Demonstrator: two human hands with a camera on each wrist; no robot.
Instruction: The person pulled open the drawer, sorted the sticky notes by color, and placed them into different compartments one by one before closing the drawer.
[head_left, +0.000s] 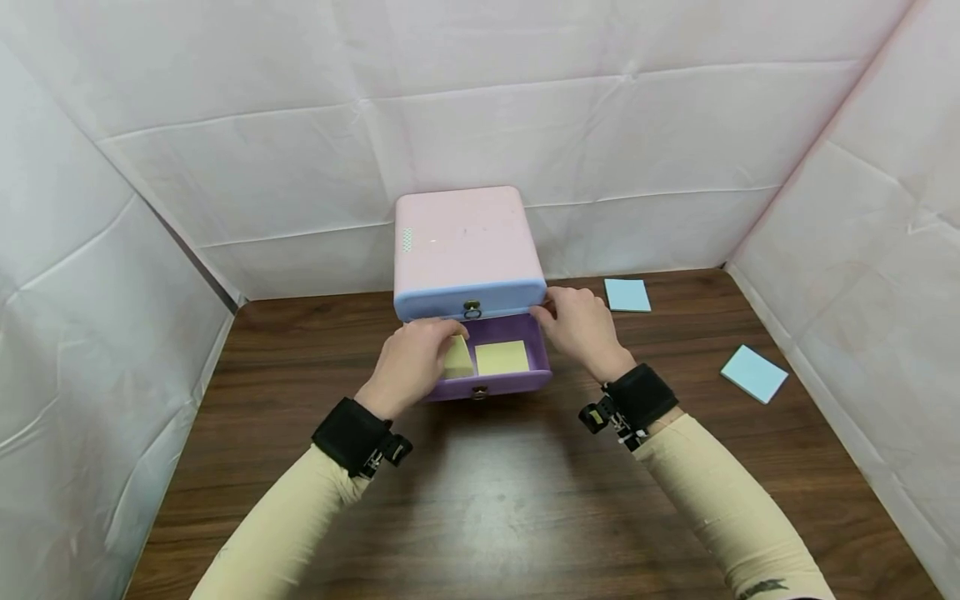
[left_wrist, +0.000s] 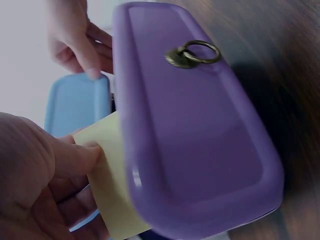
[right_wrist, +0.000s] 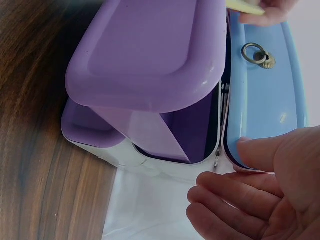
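purple plastic drawer [head_left: 487,379], the lower one of a small pink plastic drawer box [head_left: 461,242], stands pulled out toward the person on the dark wood-grain tabletop [head_left: 480,500]. a brass ring pull [left_wrist: 192,54] sits on its front. above it the light blue plastic drawer [head_left: 471,302] is pushed in, with its own ring pull at the middle.

the left hand [head_left: 411,362] reaches over the open drawer and pinches a pale yellow square sticky-note pad [left_wrist: 107,172] between thumb and fingers; the grip is closed on that pad, which tilts at the drawer's left side, partly behind the purple front in the left wrist view. a second pale yellow sticky-note pad [head_left: 502,357] lies flat in the drawer just beside it, to the right.

the right hand [head_left: 581,329] rests at the right corner of the box, thumb tip touching the edge of the blue drawer front, fingers relaxed and loosely bent, grip holding nothing.

two light blue sticky-note pads lie on the tabletop to the right: one [head_left: 627,295] near the back wall, the other [head_left: 753,373] well apart from the box. white cloth walls [head_left: 675,125] enclose the tabletop.
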